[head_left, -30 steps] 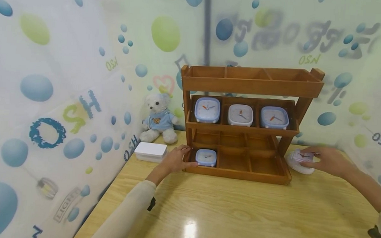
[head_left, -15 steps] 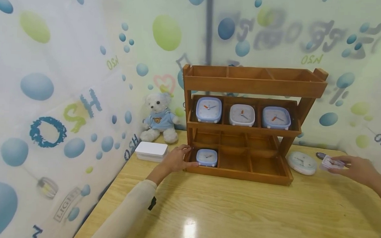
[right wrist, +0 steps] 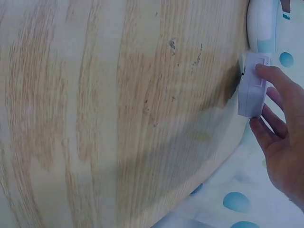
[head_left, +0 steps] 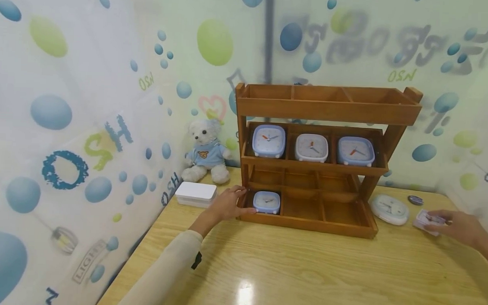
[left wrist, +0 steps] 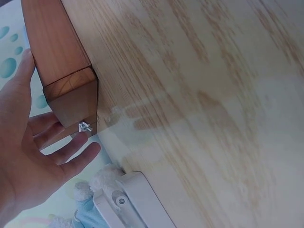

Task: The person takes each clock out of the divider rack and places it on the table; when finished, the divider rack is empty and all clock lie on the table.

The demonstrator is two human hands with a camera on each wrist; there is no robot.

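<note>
At the left end of a wooden three-tier rack (head_left: 328, 110), my left hand (head_left: 226, 205) holds the bottom shelf's corner, thumb along the front. A small blue clock (head_left: 266, 201) sits in that shelf's left compartment, beside the thumb. On the table to the right, my right hand (head_left: 461, 227) pinches a small pale-lilac square clock (head_left: 427, 221) between thumb and fingers. The right wrist view gives the side of this lilac clock (right wrist: 251, 92). Left of it lies a white rounded clock (head_left: 389, 209), with a small dark oval object (head_left: 415, 200) behind.
The middle shelf carries a blue clock (head_left: 268, 141), a grey-white clock (head_left: 311, 148) and another blue clock (head_left: 355, 151). Left of the rack are a white box (head_left: 196, 192) and a teddy bear (head_left: 207, 155). Patterned cloth walls enclose the wooden table (head_left: 304, 271).
My right hand has carried the lilac clock from over the white rounded clock rightward and down to the table beside it. My left hand has stayed at the rack.
</note>
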